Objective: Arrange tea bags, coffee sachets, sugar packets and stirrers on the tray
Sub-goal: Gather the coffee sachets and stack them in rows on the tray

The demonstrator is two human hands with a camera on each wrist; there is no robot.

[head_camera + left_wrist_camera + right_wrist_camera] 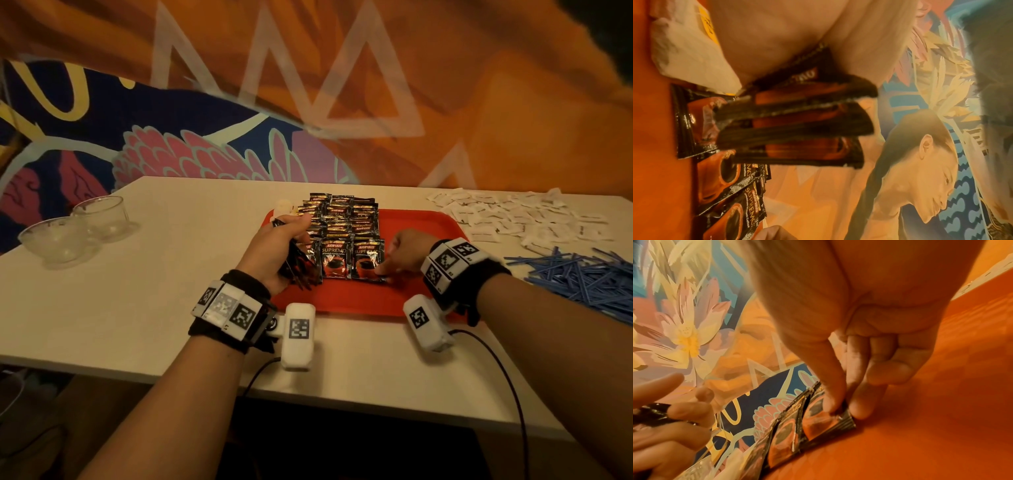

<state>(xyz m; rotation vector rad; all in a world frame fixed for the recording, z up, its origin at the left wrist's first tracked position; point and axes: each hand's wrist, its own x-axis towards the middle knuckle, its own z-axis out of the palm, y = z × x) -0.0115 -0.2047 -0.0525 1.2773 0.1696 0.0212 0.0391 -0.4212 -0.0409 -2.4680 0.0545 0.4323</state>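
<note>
A red tray [428, 226] lies mid-table with black-and-red coffee sachets [339, 219] in overlapping rows on its left half. My left hand [284, 246] grips a fanned bunch of sachets [797, 121] over the tray's left edge. My right hand [842, 410] pinches the near corner of the front right sachet [368, 260], which lies flat on the tray [920, 434]. White sugar packets [513, 216] are spread on the table at the back right. Blue stirrers [582, 277] lie heaped at the right. A white tea bag [684, 48] with a yellow tag sits behind my left hand.
Two glass bowls [54, 240] [101, 216] stand at the table's left. The right half of the tray is bare red. A painted wall rises right behind the table. Cables run from both wrist cameras over the table's near edge [376, 404].
</note>
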